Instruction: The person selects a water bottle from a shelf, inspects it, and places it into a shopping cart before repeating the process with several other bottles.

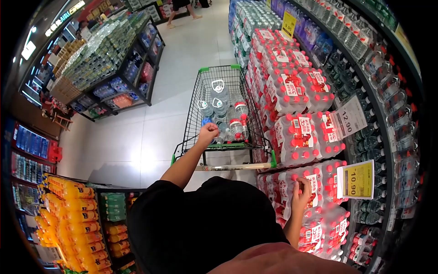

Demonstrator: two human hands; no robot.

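Observation:
A shopping cart (199, 73) with a black wire basket and green corners stands in front of me. Inside it are large clear bottles with white carry handles (220, 108) and packs of water bottles with red-and-white labels (236, 128). My left hand (208, 133) is over the near end of the basket, fingers curled in, close to a blue item (207, 121); whatever the fingers may hold is hidden. On my right, my right hand (299, 195) is beside the shrink-wrapped packs of red-capped bottles (292, 137), its fingers bent but apart, with nothing seen in them.
Shelves of bottles (396, 114) run along the right, with price signs (356, 180) sticking out. Orange drink bottles (73, 214) are stacked at the lower left. A display island (109, 59) stands across the tiled aisle (178, 50), where a person's legs (175, 16) show far ahead.

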